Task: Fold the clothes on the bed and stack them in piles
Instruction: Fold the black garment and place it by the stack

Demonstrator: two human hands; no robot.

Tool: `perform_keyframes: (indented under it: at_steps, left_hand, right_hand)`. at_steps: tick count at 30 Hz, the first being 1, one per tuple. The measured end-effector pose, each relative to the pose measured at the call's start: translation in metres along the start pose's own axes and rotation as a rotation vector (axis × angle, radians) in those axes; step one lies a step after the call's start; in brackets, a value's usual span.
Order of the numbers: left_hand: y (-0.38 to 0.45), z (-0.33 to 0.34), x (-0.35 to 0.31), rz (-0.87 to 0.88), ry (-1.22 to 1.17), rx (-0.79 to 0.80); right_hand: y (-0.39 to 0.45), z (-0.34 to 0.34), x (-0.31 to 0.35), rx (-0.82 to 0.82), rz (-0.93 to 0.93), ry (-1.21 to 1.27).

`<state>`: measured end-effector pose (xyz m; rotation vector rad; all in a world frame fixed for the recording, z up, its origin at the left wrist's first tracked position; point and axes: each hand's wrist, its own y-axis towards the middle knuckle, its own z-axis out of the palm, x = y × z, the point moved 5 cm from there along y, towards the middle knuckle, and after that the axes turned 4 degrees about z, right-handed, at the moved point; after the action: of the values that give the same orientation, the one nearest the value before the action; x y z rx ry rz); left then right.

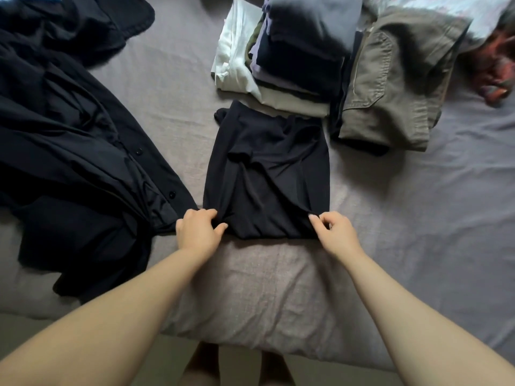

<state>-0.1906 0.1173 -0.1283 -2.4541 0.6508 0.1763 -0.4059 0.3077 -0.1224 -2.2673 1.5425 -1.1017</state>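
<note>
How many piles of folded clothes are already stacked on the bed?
2. The mixed pile, dark and pale pieces, lies at top centre. The olive pile lies right beside it, to its right. More may sit past the frame's top edge.

Single head cam, wide-angle, on my head, looking forward and steeply down over the near edge of the bed [250,288]. Close range: my forearms run in from the bottom corners. No second view, so nothing overlaps.
</note>
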Motion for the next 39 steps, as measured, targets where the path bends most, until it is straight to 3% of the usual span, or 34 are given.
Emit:
perform_keyframes:
  at_steps: [4, 8, 11, 16, 19, 22, 26, 30, 33, 36, 39]
  left_hand:
    - [-0.015, -0.003, 0.031, -0.033, -0.237, -0.087]
    - [-0.025, -0.002, 0.067, -0.124, -0.353, -0.100]
    - [-0.035, 0.001, 0.077, -0.201, -0.336, -0.068]
    - [-0.056, 0.010, 0.063, -0.036, -0.154, -0.019]
    - [-0.049, 0.003, 0.049, 0.032, -0.097, -0.134]
    - [-0.020, -0.014, 0.021, 0.124, -0.238, -0.214]
    - [0.033, -0.026, -0.017, 0.183, -0.297, -0.135]
    - [0.077, -0.012, -0.023, -0.009, -0.297, -0.028]
    - [0.079, -0.008, -0.020, -0.083, -0.397, -0.063]
    - [0.059, -0.019, -0.017, 0.152, -0.310, -0.114]
    - [0.038, -0.021, -0.008, 0.506, 0.059, 0.117]
  right_hand:
    - [-0.017, -0.006, -0.012, 0.094, -0.043, 0.007]
    - [-0.025, -0.025, -0.032, 0.013, 0.091, 0.143]
    - [-0.028, -0.025, -0.045, 0.053, 0.196, 0.273]
    - [-0.036, 0.006, -0.058, 0.224, 0.250, 0.260]
    - [-0.033, 0.013, -0.058, 0.163, 0.225, 0.229]
    - [-0.022, 0.008, -0.040, 0.033, 0.160, 0.153]
    - [0.016, -0.004, 0.013, -0.044, 0.098, 0.278]
    - [0.073, -0.003, 0.057, 0.031, 0.147, 0.463]
    - [0.096, 0.003, 0.077, 0.067, 0.156, 0.430]
    - [0.104, 0.004, 0.081, 0.074, 0.192, 0.314]
    - [0.101, -0.007, 0.072, 0.114, 0.345, 0.528]
